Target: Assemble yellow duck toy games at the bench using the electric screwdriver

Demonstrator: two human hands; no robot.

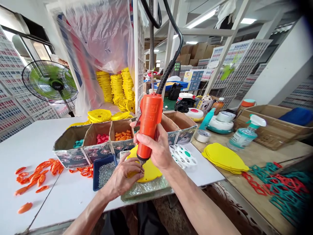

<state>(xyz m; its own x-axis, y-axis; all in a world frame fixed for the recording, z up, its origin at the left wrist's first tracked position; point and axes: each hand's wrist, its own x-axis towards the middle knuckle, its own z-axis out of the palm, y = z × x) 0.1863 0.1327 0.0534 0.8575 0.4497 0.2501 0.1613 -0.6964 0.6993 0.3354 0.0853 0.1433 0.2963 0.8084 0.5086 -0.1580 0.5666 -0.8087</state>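
Note:
My right hand [160, 147] is wrapped round an orange electric screwdriver [148, 122], held upright with its bit pointing down. My left hand [123, 174] is low beside the bit, its thumb and fingertips drawn together at the tip; whatever they pinch is too small to make out. Under both hands lies a flat yellow plastic piece [153, 171], on a pad wrapped in clear plastic [146, 190]. Left of my left hand sits a dark blue tray [95, 176] of small metal screws [106, 173]. White perforated discs [183, 155] lie to the right of the yellow piece.
Behind stands a row of cardboard bins [70, 138] with coloured small parts. Orange pieces [36, 178] are scattered at left. On the right are stacked yellow plates [222, 156], a spray bottle [244, 133] and green and red links [278, 182]. A black cable [168, 70] hangs above.

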